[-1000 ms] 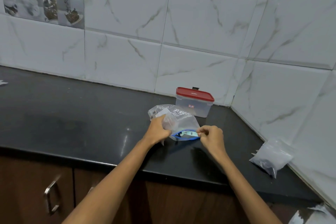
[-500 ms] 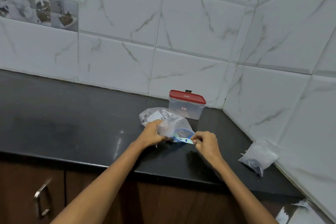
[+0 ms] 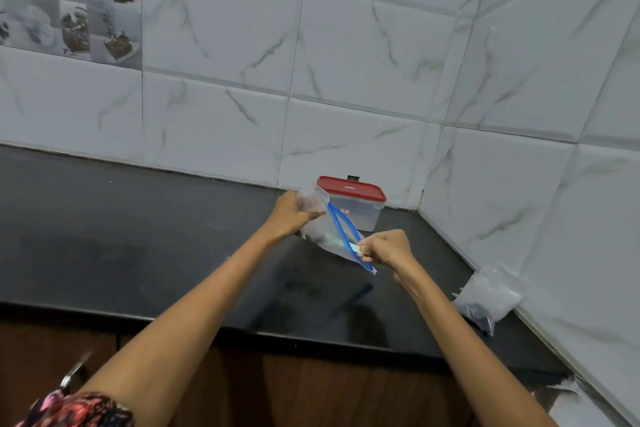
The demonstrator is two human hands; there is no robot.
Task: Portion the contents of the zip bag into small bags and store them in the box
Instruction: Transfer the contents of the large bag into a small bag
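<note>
the zip bag [image 3: 320, 230] is held above the tabletop [image 3: 138, 236], its blue seal part open. the left hand [image 3: 289, 215] grips its far end; the right hand [image 3: 388, 248] pinches the slider. the red-lidded box [image 3: 353, 206] behind is closed; small bags [image 3: 486, 298] lie right. portioning looks barely begun.

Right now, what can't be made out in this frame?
Head view only:
- What the zip bag holds: crumpled plastic and the left hand hide it.
- The box interior: frosted walls, red lid on.
- The slider tab: right hand fingers cover it.
- The small bags count: too blurred.
</note>
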